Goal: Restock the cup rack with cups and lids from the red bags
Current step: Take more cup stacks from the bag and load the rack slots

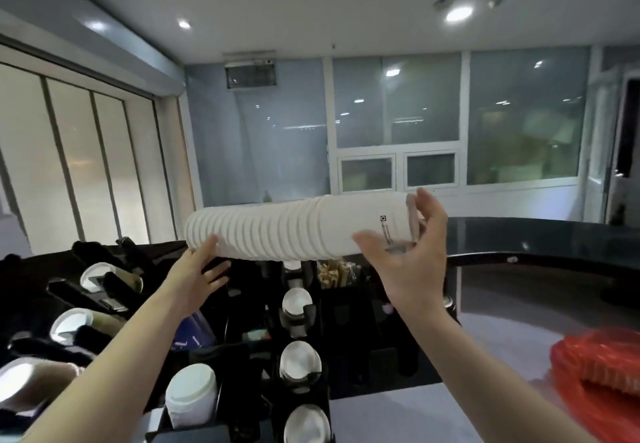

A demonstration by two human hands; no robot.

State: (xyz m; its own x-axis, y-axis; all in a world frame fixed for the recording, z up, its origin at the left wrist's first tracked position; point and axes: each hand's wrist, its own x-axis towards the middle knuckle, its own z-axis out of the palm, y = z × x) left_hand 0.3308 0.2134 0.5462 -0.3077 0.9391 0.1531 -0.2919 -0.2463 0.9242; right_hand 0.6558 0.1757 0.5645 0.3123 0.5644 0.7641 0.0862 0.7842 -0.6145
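Note:
A long stack of white paper cups lies sideways in the air at chest height above the black cup rack. My left hand props its left end from below with the fingers spread. My right hand cups the right end, thumb under the stack and fingers behind its open mouth. Several rack slots hold white cups and lids, seen from above. A red bag lies crumpled on the counter at the lower right.
More black holders with white lids stand at the left. A box of wooden stirrers sits behind the rack. A dark curved counter runs across the right. Windows fill the far wall.

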